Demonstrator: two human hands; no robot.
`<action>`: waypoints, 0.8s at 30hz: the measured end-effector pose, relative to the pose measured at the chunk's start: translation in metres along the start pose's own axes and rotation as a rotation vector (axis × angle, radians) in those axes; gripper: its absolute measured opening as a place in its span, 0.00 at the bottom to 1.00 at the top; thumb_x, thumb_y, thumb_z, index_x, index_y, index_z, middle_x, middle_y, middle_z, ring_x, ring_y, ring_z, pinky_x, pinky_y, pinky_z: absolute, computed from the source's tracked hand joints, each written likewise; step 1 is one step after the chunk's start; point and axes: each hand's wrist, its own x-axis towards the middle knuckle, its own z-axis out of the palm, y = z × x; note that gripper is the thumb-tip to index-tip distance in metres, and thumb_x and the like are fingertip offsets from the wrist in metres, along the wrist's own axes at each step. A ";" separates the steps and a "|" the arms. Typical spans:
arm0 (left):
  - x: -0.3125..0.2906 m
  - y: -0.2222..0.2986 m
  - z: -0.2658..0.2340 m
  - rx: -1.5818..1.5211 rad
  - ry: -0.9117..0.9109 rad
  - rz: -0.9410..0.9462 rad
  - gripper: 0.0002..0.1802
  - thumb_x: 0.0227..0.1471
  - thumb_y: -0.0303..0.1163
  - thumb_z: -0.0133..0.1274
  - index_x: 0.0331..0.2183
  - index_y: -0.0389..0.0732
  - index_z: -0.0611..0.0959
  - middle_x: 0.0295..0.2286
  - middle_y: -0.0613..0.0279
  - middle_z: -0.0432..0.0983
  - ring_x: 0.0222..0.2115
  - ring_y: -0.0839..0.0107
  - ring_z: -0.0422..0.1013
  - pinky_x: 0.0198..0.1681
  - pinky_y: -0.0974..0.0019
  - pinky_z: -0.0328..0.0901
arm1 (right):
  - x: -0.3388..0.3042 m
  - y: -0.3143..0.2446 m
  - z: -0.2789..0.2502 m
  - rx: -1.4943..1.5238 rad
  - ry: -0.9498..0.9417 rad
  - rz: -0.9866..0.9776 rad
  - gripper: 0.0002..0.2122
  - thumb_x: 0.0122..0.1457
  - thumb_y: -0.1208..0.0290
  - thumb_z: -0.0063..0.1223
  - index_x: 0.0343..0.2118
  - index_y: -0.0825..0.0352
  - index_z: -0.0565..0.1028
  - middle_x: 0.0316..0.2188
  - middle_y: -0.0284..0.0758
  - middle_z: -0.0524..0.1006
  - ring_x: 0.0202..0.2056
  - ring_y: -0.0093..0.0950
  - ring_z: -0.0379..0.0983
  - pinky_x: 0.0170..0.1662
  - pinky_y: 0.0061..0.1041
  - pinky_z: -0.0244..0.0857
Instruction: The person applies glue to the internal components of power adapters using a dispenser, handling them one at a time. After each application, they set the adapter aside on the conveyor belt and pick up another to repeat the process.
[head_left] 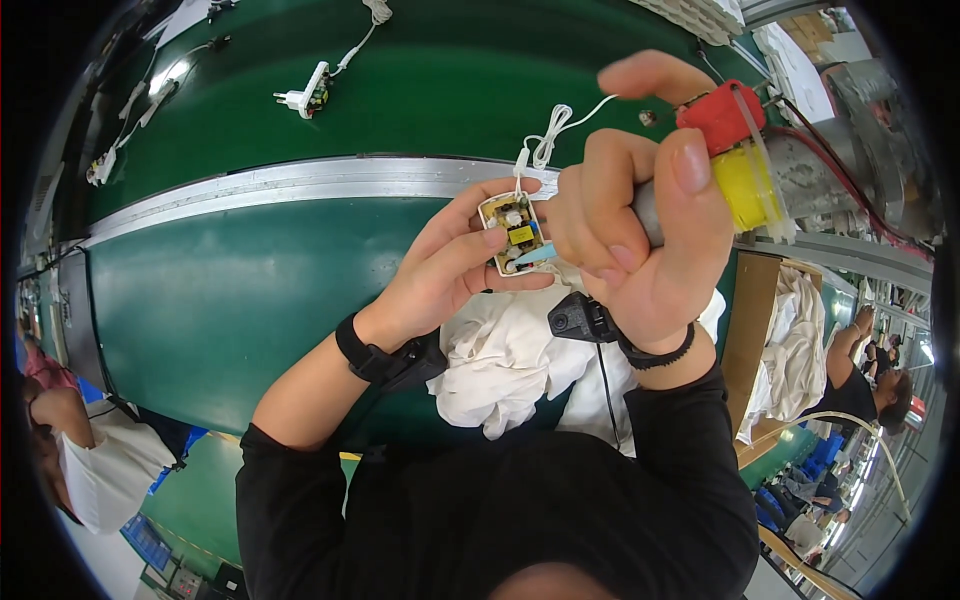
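Observation:
My left hand [440, 262] grips a small open charger [520, 235], its white shell showing a circuit board with a yellow transformer. The thumb presses on the board's left edge. A white cable [540, 145] leaves the charger's far end. My right hand [645, 215] is wrapped around a grey cylindrical dispenser [655, 212] wrapped with yellow tape, with a red block [722, 117] on top. Its light-blue tapered nozzle [538, 254] reaches the near end of the board, beside a whitish round spot; I cannot tell whether it touches.
White cloth [505, 350] is heaped below my hands. A metal rail [300, 185] separates my worktop from a green belt [440, 80], where another open charger [312, 92] lies with more cabled pieces. A carton [755, 340] with white cloth stands right. Other people sit at both sides.

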 end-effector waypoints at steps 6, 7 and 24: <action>0.003 0.002 -0.001 0.075 0.029 -0.039 0.23 0.56 0.26 0.39 0.54 0.39 0.59 0.48 0.56 0.63 0.50 0.66 0.63 0.49 0.55 0.66 | -0.006 -0.017 0.003 0.079 0.115 0.077 0.23 0.62 0.53 0.33 0.50 0.70 0.57 0.08 0.24 0.54 0.08 0.14 0.46 0.13 0.16 0.42; 0.005 0.004 -0.002 0.099 0.036 -0.045 0.23 0.56 0.26 0.40 0.53 0.39 0.60 0.48 0.56 0.63 0.51 0.66 0.62 0.49 0.55 0.66 | -0.005 -0.014 0.003 0.087 0.121 0.068 0.23 0.62 0.53 0.33 0.50 0.70 0.57 0.08 0.24 0.54 0.08 0.14 0.46 0.13 0.16 0.42; 0.059 0.073 -0.027 1.265 0.332 0.138 0.18 0.51 0.31 0.48 0.43 0.34 0.69 0.35 0.54 0.72 0.33 0.66 0.72 0.30 0.65 0.69 | 0.001 0.002 -0.019 0.248 0.022 -0.073 0.16 0.62 0.61 0.38 0.45 0.69 0.62 0.08 0.24 0.54 0.09 0.13 0.46 0.13 0.16 0.41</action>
